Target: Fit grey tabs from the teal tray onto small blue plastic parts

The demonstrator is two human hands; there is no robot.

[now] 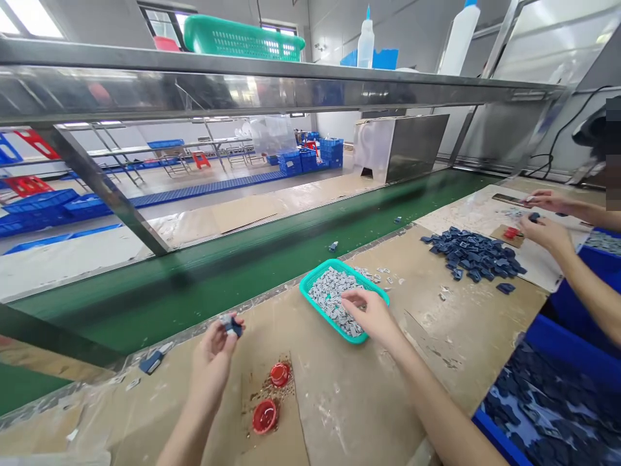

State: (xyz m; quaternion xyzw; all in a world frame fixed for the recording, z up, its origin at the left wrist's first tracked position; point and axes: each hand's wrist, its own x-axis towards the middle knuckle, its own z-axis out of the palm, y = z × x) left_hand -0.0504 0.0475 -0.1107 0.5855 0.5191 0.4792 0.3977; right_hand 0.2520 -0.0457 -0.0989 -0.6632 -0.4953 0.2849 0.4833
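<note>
Green conveyor belt runs lengthwise, w/ long steel shelf overhead. On shelf: green plastic basket + 2 white squeeze bottles. Past the belt: steel-sided box, then stacked blue crates further back in bg, and red stool near metal-framed tables.

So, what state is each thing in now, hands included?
Left hand, closed on a small dark blue piece.
Right hand, open above the tray.
Teal plastic tray, full of small grey pieces.
Two round red cups, upright on brown cardboard.
Blue plastic crate, filled with dark blue pieces.
Green conveyor belt, cannot tell if running.
</note>
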